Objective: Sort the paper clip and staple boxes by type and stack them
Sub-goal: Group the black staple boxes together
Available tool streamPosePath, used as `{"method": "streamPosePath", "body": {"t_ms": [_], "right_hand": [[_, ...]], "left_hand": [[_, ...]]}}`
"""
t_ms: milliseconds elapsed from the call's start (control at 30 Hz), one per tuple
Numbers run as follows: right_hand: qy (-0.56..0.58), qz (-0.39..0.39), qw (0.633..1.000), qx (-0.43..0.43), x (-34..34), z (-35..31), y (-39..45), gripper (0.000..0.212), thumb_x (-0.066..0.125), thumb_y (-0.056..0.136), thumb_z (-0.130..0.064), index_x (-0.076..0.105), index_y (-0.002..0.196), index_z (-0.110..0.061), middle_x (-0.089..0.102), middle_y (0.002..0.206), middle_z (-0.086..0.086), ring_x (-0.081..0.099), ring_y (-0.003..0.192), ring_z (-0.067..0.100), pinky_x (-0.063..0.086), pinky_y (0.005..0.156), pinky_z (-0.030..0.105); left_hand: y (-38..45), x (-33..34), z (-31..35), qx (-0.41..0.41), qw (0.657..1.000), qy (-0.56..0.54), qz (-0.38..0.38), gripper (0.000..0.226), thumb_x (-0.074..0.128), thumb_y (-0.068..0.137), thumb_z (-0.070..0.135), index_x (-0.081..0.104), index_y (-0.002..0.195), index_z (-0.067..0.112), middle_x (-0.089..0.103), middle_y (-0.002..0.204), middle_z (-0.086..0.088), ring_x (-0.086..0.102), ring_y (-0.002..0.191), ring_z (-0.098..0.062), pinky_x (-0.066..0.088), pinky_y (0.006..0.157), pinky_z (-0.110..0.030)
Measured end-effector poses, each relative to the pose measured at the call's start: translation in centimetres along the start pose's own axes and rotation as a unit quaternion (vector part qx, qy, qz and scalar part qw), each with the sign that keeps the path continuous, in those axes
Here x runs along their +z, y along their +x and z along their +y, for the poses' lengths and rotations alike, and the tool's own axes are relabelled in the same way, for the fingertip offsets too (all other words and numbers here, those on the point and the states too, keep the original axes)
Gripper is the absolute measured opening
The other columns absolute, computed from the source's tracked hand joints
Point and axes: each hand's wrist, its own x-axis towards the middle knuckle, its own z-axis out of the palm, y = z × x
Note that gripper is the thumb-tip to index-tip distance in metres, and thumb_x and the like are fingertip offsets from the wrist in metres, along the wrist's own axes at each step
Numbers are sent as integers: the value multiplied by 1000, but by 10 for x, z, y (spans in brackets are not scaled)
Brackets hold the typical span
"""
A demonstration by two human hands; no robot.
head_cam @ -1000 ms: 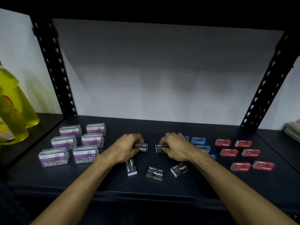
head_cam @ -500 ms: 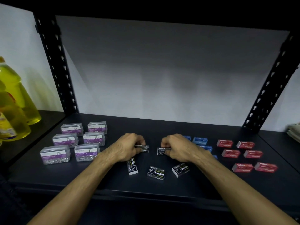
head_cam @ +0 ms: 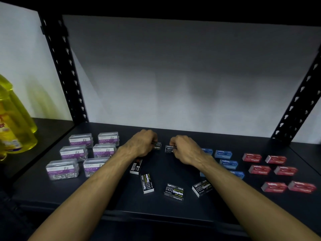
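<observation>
Each hand's grip pinches a black staple box — left hand (head_cam: 141,143) on the left box (head_cam: 157,146), right hand (head_cam: 185,148) seemingly likewise.

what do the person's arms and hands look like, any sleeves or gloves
Both forearms are bare right to the bottom frame edge; no sleeves show. The left hand and right hand wear no gloves, and no rings, watch or wristband are visible. Raised tendons and veins show on both.

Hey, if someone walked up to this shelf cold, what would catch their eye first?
Probably the two hands at mid-shelf, the left hand and right hand each holding a black staples box. Next, the colour groups: clear paper clip boxes in rows on the left, red staple boxes on the right, blue staple boxes beside them. Yellow bottles glow at far left.
</observation>
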Motion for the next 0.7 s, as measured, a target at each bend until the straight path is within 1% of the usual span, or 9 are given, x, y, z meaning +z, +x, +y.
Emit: {"method": "streamPosePath", "body": {"t_ms": [133,233,333,400,467,533,600,633,700], "right_hand": [[-6,3,1000,2,5,-1,11,19,55,85,2,64,96,-11,66,99,6,63,90,26,48,76,33],[-10,3,1000,-5,7,-1,17,19,55,85,1,64,96,-11,66,99,6,62,90,27,46,75,32],[-8,4,1000,-3,8,-1,20,17,56,85,0,65,94,-11,66,95,6,63,88,27,50,75,35],[-7,4,1000,2,10,0,20,16,57,85,-1,66,95,-10,66,95,6,63,87,27,52,75,36],[-6,6,1000,4,10,0,20,16,57,85,0,66,93,-11,65,91,5,63,84,26,50,71,34],[-8,8,1000,2,11,0,21,16,57,84,0,65,90,-12,64,87,4,63,81,26,46,67,31],[-12,6,1000,0,11,1,21,15,57,84,-1,65,91,-13,63,88,3,63,82,25,44,66,31],[-14,5,1000,-2,11,1,21,16,57,85,-3,65,94,-13,64,91,4,63,85,26,46,68,32],[-18,2,1000,-4,11,2,20,23,58,88,-7,65,108,-15,62,102,5,62,92,26,49,77,34]], "left_hand": [[8,5,-5,-12,1000,11,-5,17,61,88,11,56,84,26,65,102,-5,61,94,-24,52,83,-38],[12,7,-8,-14,1000,10,-6,16,61,88,10,58,84,26,65,99,-4,61,91,-23,51,79,-35],[14,7,-11,-9,1000,3,-15,16,63,87,9,60,83,24,64,93,1,60,85,-18,49,75,-31],[16,7,-12,1,1000,-1,-17,18,63,87,9,59,79,24,62,84,5,60,81,-17,46,71,-29],[16,6,-12,5,1000,-1,-18,19,63,86,8,58,77,24,58,77,10,58,77,-15,42,68,-26],[16,6,-12,6,1000,-1,-22,20,64,87,9,57,76,24,55,74,13,58,77,-14,39,68,-24],[17,5,-13,7,1000,3,-28,21,65,86,10,56,76,26,55,75,13,60,80,-16,40,68,-25],[17,5,-13,6,999,4,-33,20,66,86,11,56,78,27,57,79,11,61,84,-17,42,70,-26],[16,3,-14,-2,999,6,-37,14,69,85,16,61,92,25,64,94,6,63,94,-20,48,77,-30]]}}
